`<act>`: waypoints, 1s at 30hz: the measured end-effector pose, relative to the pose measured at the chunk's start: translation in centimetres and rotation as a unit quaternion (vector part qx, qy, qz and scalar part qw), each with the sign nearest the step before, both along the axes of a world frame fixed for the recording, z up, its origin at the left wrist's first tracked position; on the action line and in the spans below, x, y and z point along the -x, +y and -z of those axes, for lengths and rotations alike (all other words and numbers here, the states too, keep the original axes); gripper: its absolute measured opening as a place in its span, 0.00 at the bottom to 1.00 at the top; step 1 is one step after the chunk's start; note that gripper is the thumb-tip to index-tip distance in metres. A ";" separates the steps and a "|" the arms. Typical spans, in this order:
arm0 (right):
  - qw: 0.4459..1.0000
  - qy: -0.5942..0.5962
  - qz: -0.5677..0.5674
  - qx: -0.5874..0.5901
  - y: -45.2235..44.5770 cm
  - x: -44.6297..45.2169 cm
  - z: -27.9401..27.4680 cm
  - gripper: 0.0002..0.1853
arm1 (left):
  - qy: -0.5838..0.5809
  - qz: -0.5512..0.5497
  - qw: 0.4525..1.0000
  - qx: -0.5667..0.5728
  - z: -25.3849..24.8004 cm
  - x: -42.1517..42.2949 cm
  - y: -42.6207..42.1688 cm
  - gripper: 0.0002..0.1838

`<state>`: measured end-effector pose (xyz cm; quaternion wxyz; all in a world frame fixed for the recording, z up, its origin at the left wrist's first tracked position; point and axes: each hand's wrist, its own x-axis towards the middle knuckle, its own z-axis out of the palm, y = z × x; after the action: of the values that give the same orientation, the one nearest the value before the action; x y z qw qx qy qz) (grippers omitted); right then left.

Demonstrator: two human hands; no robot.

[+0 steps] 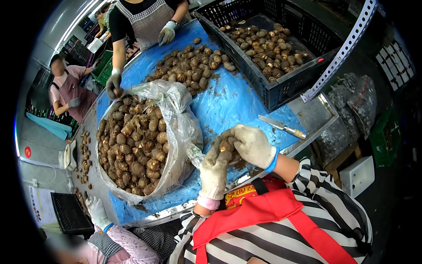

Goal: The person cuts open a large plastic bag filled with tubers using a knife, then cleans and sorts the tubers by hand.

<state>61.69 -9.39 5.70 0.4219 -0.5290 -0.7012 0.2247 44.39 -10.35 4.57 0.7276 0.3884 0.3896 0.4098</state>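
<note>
Over the blue-sheeted metal surface point(226, 99), at least 1 small, round, brown-skinned tuber point(225, 146) is clasped between the left hand point(212, 176) and right hand point(252, 145), both gloved in soiled white fabric and drawn together, presumably for steadiness. The steel-bladed, wooden-handled knife point(283, 126) is laid near the right hand, likely so that fingers are left free. The tuber's rough skin is broken by a pale patch.

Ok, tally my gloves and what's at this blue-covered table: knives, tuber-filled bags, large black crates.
Left glove and right glove: 2
Knife: 1
Tuber-filled bag: 1
Large black crate: 1
Total: 5
</note>
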 end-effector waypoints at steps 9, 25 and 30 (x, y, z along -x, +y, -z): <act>0.925 0.285 -0.067 0.242 0.6 -2.6 -0.2 0.17 | -0.232 0.029 0.967 0.103 2.3 1.7 0.4 0.31; 0.953 0.094 -0.092 0.273 -0.6 -1.7 0.6 0.16 | 0.134 0.035 0.989 -0.060 0.2 1.6 0.9 0.27; 0.934 0.086 -0.067 0.340 0.4 -2.1 -0.6 0.13 | 0.093 0.108 0.987 -0.077 -2.9 1.7 0.1 0.23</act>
<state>63.77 -8.99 6.26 0.2599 -0.5713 -0.5778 0.5217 42.72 -10.21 7.45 0.6962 0.5194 0.3787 0.3195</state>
